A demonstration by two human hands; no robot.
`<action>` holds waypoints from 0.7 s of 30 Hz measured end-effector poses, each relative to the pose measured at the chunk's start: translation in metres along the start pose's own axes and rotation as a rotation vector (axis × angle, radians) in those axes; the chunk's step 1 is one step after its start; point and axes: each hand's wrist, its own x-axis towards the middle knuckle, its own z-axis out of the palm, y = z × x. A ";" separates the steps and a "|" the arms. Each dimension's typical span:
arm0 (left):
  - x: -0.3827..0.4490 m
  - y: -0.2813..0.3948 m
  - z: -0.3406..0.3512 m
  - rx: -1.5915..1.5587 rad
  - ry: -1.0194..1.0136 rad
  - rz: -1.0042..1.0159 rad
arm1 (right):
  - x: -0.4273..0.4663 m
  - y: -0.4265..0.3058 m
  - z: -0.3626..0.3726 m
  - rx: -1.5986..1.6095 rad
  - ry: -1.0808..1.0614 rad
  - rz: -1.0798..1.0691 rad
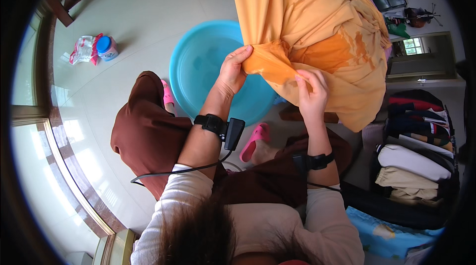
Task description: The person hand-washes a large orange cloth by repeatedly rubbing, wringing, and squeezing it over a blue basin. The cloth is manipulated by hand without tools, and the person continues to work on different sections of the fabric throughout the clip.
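A large orange cloth (308, 12) hangs in folds in front of me, with a darker, wet-looking patch (323, 54) across its lower middle. My left hand (235, 67) pinches one edge of that darker area between thumb and fingers. A short way to the right, my right hand (314, 92) grips another part, so the fabric is stretched between the two. Beneath the hands, a round light-blue plastic basin (182, 75) sits on the floor, and it appears to contain water. The cloth hides the basin's right side.
On the tiled floor (148, 15) at left stand a jar with a blue lid (106, 46) and a red-and-clear plastic packet (84, 50). Folded clothes (414, 160) are stacked at right. A wooden piece of furniture (59, 8) is at upper left. Black cables (178, 172) run from my wristbands.
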 end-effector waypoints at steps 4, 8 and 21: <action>-0.004 0.001 -0.012 0.104 -0.049 -0.027 | -0.020 -0.004 -0.007 -0.010 0.013 0.054; -0.001 -0.008 -0.030 0.336 0.006 0.119 | -0.030 -0.016 -0.007 0.115 -0.038 0.138; -0.043 -0.056 -0.016 -0.582 -0.154 -0.195 | -0.030 -0.012 0.008 -0.015 -0.302 0.224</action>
